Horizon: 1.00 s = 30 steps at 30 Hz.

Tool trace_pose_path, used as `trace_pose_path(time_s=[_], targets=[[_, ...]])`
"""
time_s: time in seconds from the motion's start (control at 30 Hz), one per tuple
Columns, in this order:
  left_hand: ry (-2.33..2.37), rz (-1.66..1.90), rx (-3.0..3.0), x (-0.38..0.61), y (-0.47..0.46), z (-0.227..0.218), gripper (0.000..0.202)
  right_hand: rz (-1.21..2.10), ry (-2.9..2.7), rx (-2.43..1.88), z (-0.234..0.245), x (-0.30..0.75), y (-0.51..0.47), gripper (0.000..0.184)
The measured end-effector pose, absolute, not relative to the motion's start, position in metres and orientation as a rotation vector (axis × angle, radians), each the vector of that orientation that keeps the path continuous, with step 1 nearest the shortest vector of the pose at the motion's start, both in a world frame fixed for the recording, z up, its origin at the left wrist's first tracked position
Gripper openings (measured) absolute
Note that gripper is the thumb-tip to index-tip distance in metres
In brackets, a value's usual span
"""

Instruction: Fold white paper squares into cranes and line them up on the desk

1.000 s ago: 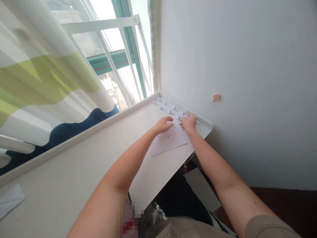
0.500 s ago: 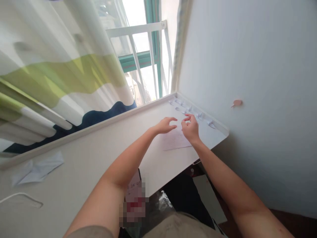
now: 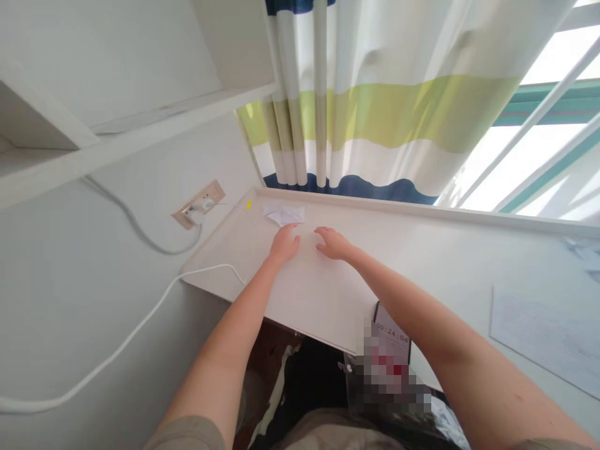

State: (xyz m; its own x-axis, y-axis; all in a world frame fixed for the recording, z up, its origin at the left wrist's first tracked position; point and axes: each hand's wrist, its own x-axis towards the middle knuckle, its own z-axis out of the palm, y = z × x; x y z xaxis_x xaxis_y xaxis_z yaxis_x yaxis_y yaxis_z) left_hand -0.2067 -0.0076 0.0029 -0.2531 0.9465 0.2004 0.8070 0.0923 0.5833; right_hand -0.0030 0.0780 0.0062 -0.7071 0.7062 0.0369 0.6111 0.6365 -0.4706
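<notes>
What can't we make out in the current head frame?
All head view.
Sheet at right: print blurred, cut by the frame edge.
Screen at the desk edge: mostly pixelated.
Yellow bit near the socket: too small to identify.
Surface under the left hand and right hand: hidden by them.

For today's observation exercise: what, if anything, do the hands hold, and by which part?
Nothing: the left hand and right hand are open over the desk, near the folded paper.

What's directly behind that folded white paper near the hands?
Behind the folded paper: the desk's raised rim, then the striped curtain. The curtain covers whatever is behind it; the desk beneath the paper is hidden too.
</notes>
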Motion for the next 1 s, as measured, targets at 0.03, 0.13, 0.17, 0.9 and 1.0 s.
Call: trace_pose_path(time_s=[0.03, 0.13, 0.17, 0.9, 1.0], targets=[[2.163, 0.887, 1.741, -0.219, -0.009, 0.0, 0.054, 0.612, -2.676, -1.058, 0.004, -0.024, 0.082, 0.066], [2.155, 0.719, 1.83, -0.237, -0.006, -0.007, 0.064, 0.523, -2.752, -1.037, 0.002, -0.069, 0.095, 0.073], [2.15, 0.66, 1.861, -0.238, -0.003, -0.008, 0.066, 0.497, -2.778, -1.03, 0.002, -0.078, 0.099, 0.073], [2.225, 0.351, 1.976, -0.103, 0.012, 0.016, 0.06, 0.022, -2.842, -1.237, 0.014, 0.152, 0.061, 0.026], [2.075, 0.458, 2.217, -0.066, 0.018, 0.013, 0.063, 0.074, -2.683, -1.319, 0.005, 0.196, 0.042, 0.031]])
